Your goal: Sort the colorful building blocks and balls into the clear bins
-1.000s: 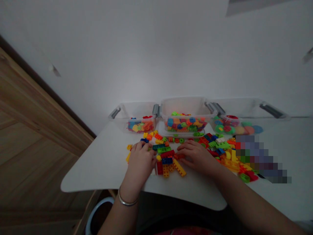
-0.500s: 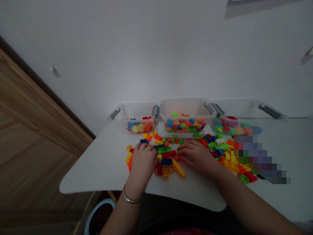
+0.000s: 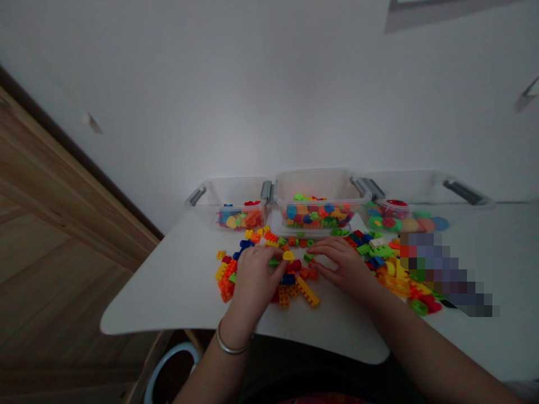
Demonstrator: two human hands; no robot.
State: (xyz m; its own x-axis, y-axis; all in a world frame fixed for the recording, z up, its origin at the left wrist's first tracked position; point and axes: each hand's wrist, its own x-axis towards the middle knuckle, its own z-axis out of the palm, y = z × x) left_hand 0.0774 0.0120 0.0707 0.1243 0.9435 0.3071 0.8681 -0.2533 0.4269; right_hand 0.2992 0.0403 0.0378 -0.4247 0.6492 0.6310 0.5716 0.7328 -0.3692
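My left hand (image 3: 257, 276), with a metal bangle on the wrist, pinches a small rounded yellow building block (image 3: 288, 256) between thumb and forefinger. Opposite it, my right hand (image 3: 342, 262) has thumb and forefinger curved around a small green building block (image 3: 309, 257). Beneath and between the hands lie loose building blocks: a dark blue block (image 3: 288, 279), a red block (image 3: 297, 265), a long yellow-orange block (image 3: 308, 292) and an orange block (image 3: 313, 274). My left hand hides part of this pile.
Clear bins of colourful pieces stand by the wall: a left bin (image 3: 223, 222), a middle bin (image 3: 318, 225) and a right bin (image 3: 421, 216). Another heap of blocks (image 3: 393, 275) lies right, beside a pixelated patch. The white table (image 3: 168, 292) has a curved front edge.
My left hand has moved right and now holds the yellow block up over the pile. My right hand has shifted slightly, with the green block showing more plainly at its fingertips.
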